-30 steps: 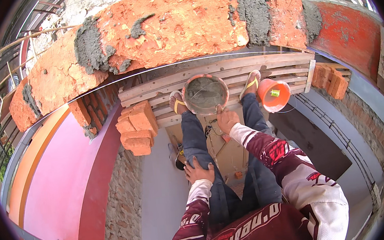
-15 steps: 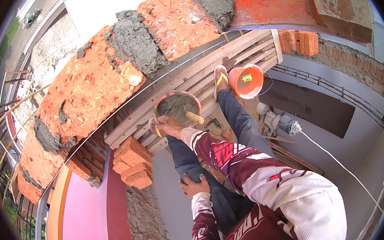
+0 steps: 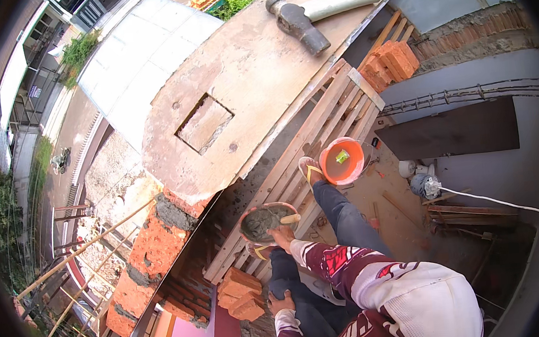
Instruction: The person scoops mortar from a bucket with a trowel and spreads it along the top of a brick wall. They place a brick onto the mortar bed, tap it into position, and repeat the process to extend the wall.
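Observation:
My right hand (image 3: 282, 237) is at the near rim of a round bucket of wet grey mortar (image 3: 260, 220), its fingers curled at the edge. Sticking out over the rim beside that hand is a trowel's wooden handle (image 3: 290, 219); its blade is not visible. My left hand (image 3: 281, 302) rests on my bent knee with the fingers spread, holding nothing. Right of the mortar, an orange bucket (image 3: 341, 161) holds murky liquid and a small yellow-green packet. Both buckets stand on wooden slats (image 3: 295, 173), near my sandalled feet.
A hammer (image 3: 301, 23) lies on a broad ledge (image 3: 171, 122) with a rectangular recess. A mortared brick wall (image 3: 152, 250) drops away toward bamboo poles (image 3: 86, 246) and a street. Brick stacks (image 3: 240, 293) sit at the slats' ends. Below is a room's floor (image 3: 388, 229).
The view has swung, bringing the ledge and hammer into sight and the brick wall lower left. My right hand is now closer to the trowel handle; my left hand stays on the knee.

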`<state>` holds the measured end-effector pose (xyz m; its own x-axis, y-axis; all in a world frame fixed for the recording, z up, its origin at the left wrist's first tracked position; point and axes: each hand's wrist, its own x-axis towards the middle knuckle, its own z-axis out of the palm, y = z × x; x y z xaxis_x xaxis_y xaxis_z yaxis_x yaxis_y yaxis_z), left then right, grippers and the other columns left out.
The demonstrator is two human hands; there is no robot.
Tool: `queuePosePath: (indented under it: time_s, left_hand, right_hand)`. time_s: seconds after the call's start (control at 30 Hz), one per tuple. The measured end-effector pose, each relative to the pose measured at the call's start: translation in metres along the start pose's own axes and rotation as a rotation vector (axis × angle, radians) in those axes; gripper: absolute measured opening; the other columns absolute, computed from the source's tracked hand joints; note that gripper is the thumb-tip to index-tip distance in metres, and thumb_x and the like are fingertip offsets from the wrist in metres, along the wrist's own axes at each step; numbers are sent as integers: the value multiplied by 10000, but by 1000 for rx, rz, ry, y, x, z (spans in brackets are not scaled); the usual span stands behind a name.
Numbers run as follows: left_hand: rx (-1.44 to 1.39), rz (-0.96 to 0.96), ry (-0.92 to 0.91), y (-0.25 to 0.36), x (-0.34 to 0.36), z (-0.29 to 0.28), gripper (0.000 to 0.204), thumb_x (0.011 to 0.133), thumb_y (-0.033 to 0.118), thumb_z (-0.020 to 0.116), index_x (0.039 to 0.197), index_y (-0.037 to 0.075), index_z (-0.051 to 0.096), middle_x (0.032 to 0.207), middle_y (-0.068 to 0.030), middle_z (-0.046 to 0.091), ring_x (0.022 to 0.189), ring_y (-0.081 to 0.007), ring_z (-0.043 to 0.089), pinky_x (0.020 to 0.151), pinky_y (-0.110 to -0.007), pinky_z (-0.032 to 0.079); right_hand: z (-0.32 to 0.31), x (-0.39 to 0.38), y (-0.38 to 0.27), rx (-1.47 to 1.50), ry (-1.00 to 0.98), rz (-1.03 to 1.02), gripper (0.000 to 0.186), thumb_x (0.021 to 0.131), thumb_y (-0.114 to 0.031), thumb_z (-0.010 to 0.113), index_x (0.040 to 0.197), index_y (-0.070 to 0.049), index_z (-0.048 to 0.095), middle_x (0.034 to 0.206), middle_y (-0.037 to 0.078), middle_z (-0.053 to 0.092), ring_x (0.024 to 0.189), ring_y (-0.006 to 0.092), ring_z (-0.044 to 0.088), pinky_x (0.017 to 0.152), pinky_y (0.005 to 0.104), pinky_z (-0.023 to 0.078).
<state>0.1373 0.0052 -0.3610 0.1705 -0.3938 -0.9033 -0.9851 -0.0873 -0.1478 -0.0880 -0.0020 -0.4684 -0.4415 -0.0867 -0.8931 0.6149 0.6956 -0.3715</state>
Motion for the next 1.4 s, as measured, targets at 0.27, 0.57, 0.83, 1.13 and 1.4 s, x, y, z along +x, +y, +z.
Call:
queuePosePath:
  time_s: [0.27,0.57,0.83,1.13,1.4]
  left_hand:
    - [355,86,-171,34,-21,24,1017,826,688,609,1606,189,187,1614,-281,200,1487,-439,238,1207,-498,236]
    - [479,373,-289,97,-82,12,666,852,582,643,1282,74,659,1258,-300,625,1201,-424,600,1039,-469,465]
    - [260,443,115,125,-121,-13,502,794,406,749,1090,2,705,978,-210,730,925,-371,712,844,-457,551]
    - [498,175,229,112,-160,-11,467,788,381,734,1084,20,707,984,-199,732,917,-348,719,846,-446,558]
    - [615,189,215,148,-170,-6,465,790,376,733,1091,22,707,992,-199,731,916,-347,721,847,-442,561]
  right_hand:
    - [-151,-7,-90,445,-129,27,468,845,-432,696,972,17,656,831,73,606,775,199,584,667,360,462]
    - [-333,48,-164,805,125,-104,359,878,-335,700,974,0,613,848,28,579,695,140,520,624,317,442]
    - [-497,173,-211,877,521,-99,331,858,-338,709,868,-20,617,728,36,525,635,175,515,612,345,451]
    - [-605,300,-175,748,693,-41,557,828,-323,709,1176,103,625,1126,251,669,1052,357,653,863,442,506]
    - [-655,352,-158,517,677,-123,792,852,-390,672,1452,59,414,1377,285,498,1314,414,471,1112,451,373]
